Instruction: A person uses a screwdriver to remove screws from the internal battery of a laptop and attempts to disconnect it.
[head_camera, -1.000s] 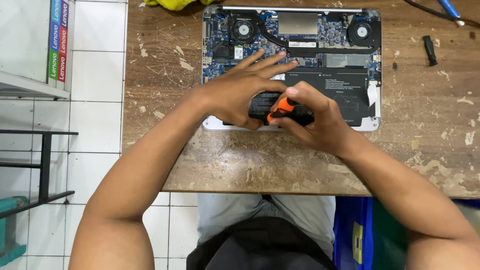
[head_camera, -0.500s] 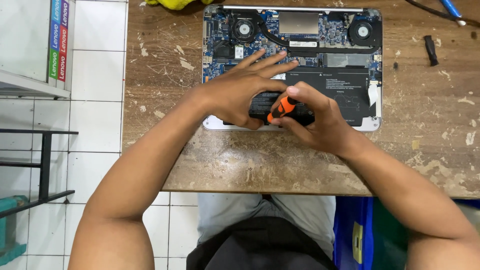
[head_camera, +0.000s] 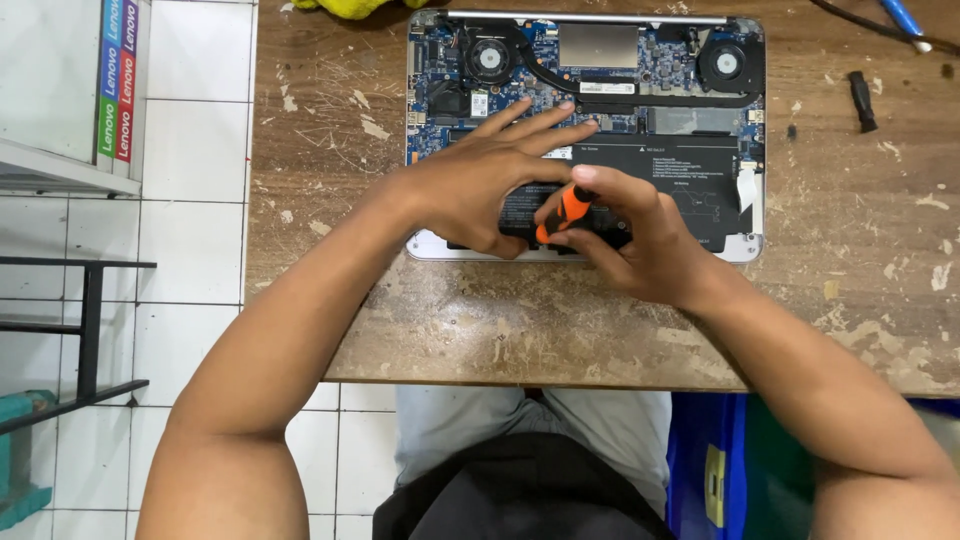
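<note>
One opened laptop (head_camera: 585, 130), two cooling fans exposed, lies on the worn wooden table (head_camera: 520, 320) at upper centre. The right hand (head_camera: 640, 245) pinches one orange-handled screwdriver (head_camera: 560, 212), long axis slanting from lower left to upper right over the black battery (head_camera: 690, 185). The left hand (head_camera: 480, 185), fingers spread, rests flat on the laptop, gripping nothing.

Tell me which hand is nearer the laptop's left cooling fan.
Left. The left hand lies on the open laptop just below the left cooling fan; the right hand, holding the orange screwdriver, sits lower and further right.
</note>
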